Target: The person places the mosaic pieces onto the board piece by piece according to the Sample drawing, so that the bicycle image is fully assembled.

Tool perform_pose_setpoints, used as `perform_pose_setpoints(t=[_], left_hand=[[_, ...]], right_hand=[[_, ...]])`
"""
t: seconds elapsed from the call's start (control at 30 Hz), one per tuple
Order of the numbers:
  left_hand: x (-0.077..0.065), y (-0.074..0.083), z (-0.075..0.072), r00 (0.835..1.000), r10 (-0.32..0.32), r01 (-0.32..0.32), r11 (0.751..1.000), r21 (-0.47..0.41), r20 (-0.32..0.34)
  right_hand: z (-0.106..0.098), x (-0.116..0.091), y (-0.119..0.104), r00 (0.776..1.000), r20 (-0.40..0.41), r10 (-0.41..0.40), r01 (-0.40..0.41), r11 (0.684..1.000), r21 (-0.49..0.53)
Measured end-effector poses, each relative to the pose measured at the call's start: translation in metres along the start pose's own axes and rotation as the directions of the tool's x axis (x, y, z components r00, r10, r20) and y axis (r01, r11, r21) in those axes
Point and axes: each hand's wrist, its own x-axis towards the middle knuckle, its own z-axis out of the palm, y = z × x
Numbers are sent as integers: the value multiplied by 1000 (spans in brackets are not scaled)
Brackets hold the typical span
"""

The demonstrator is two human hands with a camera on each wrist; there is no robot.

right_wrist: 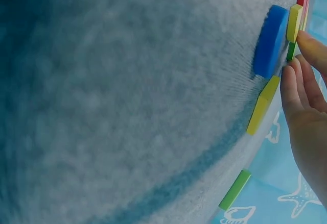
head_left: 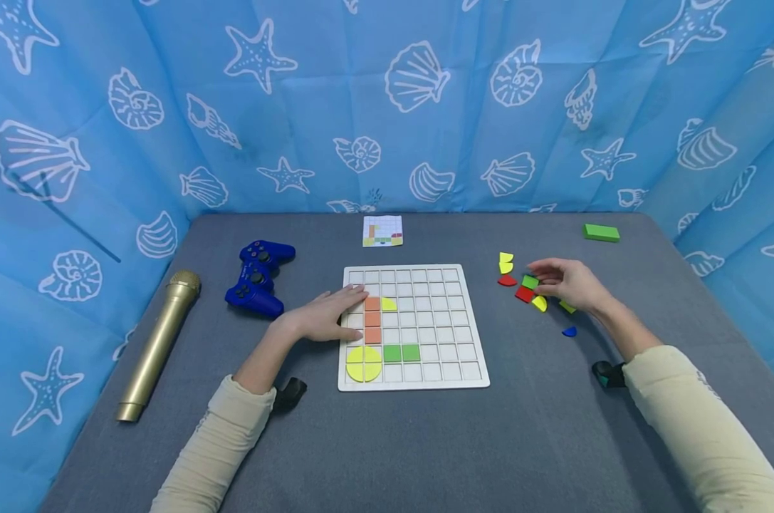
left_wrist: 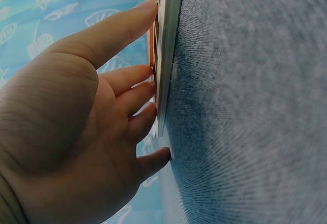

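My left hand [head_left: 325, 313] rests with extended fingers on the left side of a white gridded board [head_left: 419, 387]; the left wrist view shows its fingertips touching the board's edge. On the board lie several orange squares [head_left: 372, 318], two green squares [head_left: 402, 353], a yellow quarter-circle [head_left: 389, 304] and a yellow circle [head_left: 364, 364] made of quarter pieces. To the right of the board, my right hand [head_left: 572, 283] pinches a green square tile [head_left: 530, 282] low at the table, thumb and fingers at its edges. A red square [head_left: 524, 294] and yellow quarter-circle [head_left: 539, 303] lie beside it.
A patterned card [head_left: 383, 231] lies behind the board. Leftward are a blue game controller [head_left: 258, 279] and a gold microphone [head_left: 159, 347]. Near the right hand are a blue piece [head_left: 569, 332], red quarter-circle [head_left: 507, 281] and yellow pieces [head_left: 505, 262]; a green block [head_left: 601, 233] sits farther back.
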Motion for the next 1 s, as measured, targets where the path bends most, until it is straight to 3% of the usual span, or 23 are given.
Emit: perform_pose_setpoints(t=[0.67,1.0], left_hand=[[2,-3,3,1000,-2,2,1000,-8,-8],[1,-1,2,1000,4,-4,1000,-5,-12]], right_hand=[[6,13,-12,998,57,28,-28,1000,-11],[4,11,-10,996,33,85,-84,996,-19]])
